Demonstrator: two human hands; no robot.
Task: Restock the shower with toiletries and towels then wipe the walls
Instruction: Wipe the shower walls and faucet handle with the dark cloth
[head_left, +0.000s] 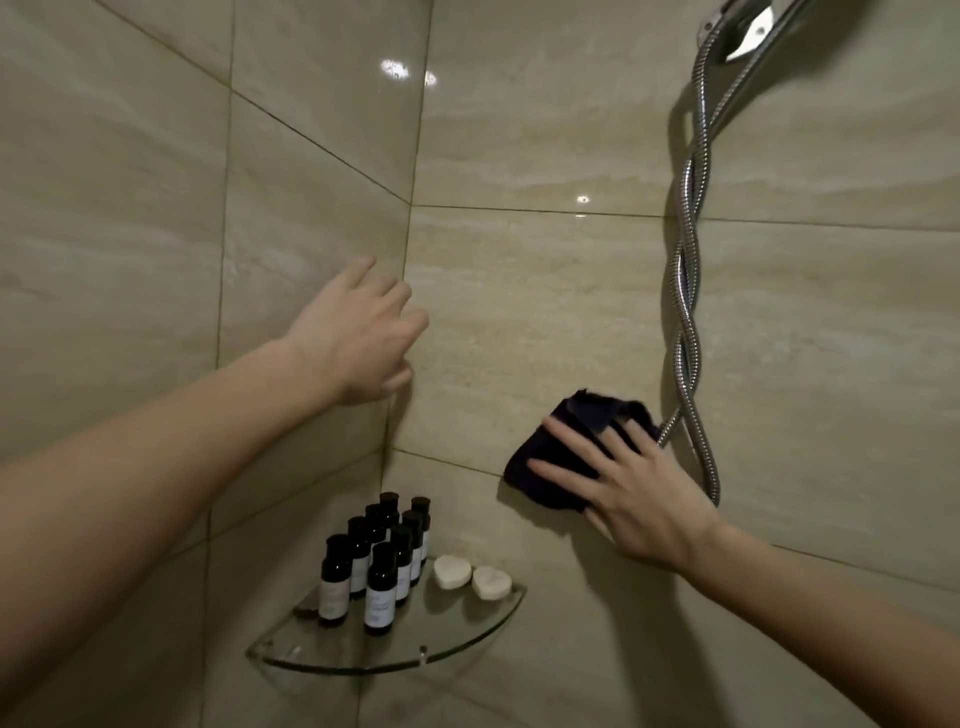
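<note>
Head view, right hand (628, 488): fingers spread straight, pressing a dark navy folded cloth (566, 447) flat on the beige marble-tile wall (545, 312), beside the twisted chrome shower hose (685, 312).
Left hand (358, 338): relaxed, holding nothing, near the wall corner.
Glass corner shelf (467, 629): dark small bottles (382, 561), two white heart-shaped soaps (470, 576).

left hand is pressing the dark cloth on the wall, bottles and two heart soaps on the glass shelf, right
Wrong hand: the head view shows the right hand pressing the dark cloth on the wall; the left hand holds nothing. The bottles and two heart soaps are on the glass shelf.
</note>
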